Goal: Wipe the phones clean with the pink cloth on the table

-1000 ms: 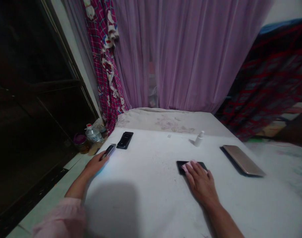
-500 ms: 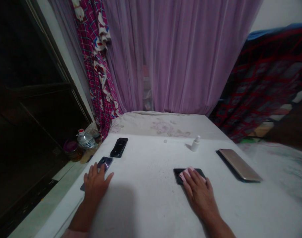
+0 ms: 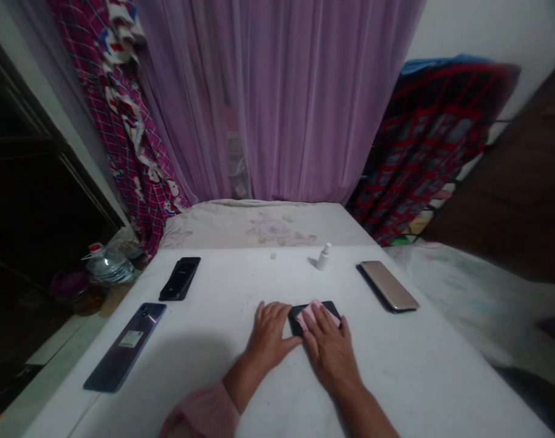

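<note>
Since right hand [image 3: 332, 350] lies flat, fingers spread, pressing pink cloth [image 3: 316, 314] onto black phone [image 3: 296, 319], cloth could slip and phone skid across smooth white table [image 3: 213, 274]. Left hand [image 3: 268, 337], open and holding nothing, rests just beside phone; fingers this close could nudge it. Small spray bottle [image 3: 323, 256] stands upright, light, easily tipped if knocked.

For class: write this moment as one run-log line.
left hand: beside flat black smartphone | right hand: on pink cloth atop it
</note>
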Tool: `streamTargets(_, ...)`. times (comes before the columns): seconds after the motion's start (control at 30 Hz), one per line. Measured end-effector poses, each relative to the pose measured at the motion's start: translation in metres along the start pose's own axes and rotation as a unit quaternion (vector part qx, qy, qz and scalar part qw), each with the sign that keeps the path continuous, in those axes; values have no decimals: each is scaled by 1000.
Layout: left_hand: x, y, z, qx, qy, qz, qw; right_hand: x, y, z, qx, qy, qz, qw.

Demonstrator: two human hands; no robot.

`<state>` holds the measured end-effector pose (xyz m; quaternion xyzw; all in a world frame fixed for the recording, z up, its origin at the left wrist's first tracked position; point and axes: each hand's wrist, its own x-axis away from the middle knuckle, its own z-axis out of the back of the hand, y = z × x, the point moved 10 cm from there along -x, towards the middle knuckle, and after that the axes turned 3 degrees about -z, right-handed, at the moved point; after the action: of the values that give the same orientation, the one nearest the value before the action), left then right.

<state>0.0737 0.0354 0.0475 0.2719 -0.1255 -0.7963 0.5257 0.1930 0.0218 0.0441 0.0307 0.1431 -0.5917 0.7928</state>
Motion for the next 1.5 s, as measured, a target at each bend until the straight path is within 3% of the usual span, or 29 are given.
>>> streamTargets(0.2, -2, -11, 2, 0, 32, 37, 999, 4, -1, 2, 12, -2, 21, 1000)
streamTargets(0.4, -4, -14, -1, 19, 1, 48, 999, 16, -3, 5, -8, -15, 58, 998)
streamTargets(0.73, -4, -13, -2, 18, -23, 55, 998, -24, -16, 0, -51, -28, 32, 998)
streamTargets(1.1, -4, -7, -1, -4, -65, 79, 995, 10, -21, 15, -44, -10, 40, 998)
streamTargets(1.3, -4, -6, 0, 3, -76, 92, 993, -5, -28, 11, -39, -23, 51, 998)
streamTargets(1.5, -7, -8, 0, -4, -66, 89, 994, -22, -17, 3, -29, -39, 25, 999)
